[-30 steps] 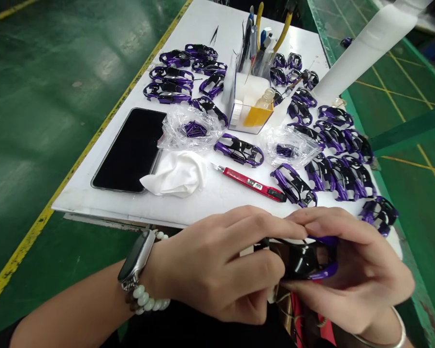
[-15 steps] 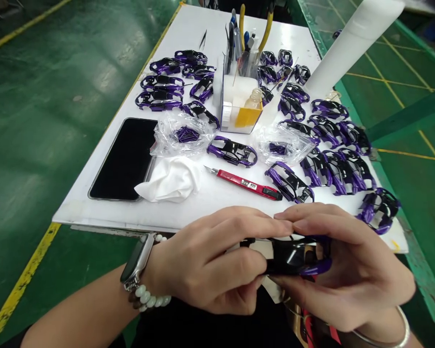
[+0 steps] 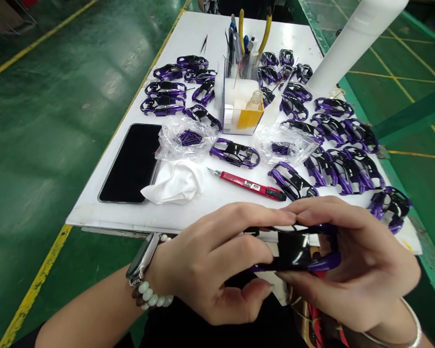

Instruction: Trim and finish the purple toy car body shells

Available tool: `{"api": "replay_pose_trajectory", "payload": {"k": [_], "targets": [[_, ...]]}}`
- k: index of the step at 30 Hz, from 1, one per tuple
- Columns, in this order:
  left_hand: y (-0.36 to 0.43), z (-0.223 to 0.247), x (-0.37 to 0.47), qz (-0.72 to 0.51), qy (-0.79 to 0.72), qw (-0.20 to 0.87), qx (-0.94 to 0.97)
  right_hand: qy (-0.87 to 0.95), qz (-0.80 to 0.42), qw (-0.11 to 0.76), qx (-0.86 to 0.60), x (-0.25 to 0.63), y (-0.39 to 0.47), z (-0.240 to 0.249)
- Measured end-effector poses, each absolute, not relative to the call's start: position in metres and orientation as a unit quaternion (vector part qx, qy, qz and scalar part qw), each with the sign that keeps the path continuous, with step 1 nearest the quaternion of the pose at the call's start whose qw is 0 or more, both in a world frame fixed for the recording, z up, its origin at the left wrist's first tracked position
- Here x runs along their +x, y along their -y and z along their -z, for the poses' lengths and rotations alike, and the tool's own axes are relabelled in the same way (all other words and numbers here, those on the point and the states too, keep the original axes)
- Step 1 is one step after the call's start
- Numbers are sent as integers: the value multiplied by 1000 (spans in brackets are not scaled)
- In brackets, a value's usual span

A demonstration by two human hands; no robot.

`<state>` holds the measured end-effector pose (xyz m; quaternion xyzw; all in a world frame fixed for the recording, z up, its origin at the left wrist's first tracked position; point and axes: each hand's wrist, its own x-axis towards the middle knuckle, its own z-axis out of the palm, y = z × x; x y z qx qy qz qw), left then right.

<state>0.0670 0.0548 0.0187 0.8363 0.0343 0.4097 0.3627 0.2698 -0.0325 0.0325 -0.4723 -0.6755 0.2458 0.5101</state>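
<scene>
Dropping away from the glossy black-and-purple plastic car-body shell (image 3: 293, 249), the left hand (image 3: 221, 251) is now hanging its thumb below it. Its index and middle fingers are touching the shell; whether they are gripping, I cannot tell. The right hand (image 3: 362, 251) is holding the other end. Two-handed handling is apparently underway, and the next move is likely calling for a steady right-hand grip.
</scene>
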Motion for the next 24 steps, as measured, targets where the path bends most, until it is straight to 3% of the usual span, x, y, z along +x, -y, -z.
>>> {"api": "replay_pose_trajectory", "payload": {"k": [4, 17, 24], "targets": [[-54, -23, 66, -409, -47, 371, 833, 642, -283, 505, -502, 268, 32, -37], [-53, -27, 74, -401, -144, 417, 803, 372, -614, 496, -488, 273, 13, -31], [-53, -28, 74, -384, -176, 435, 795, 254, -692, 494, -462, 268, 7, -30]]}}
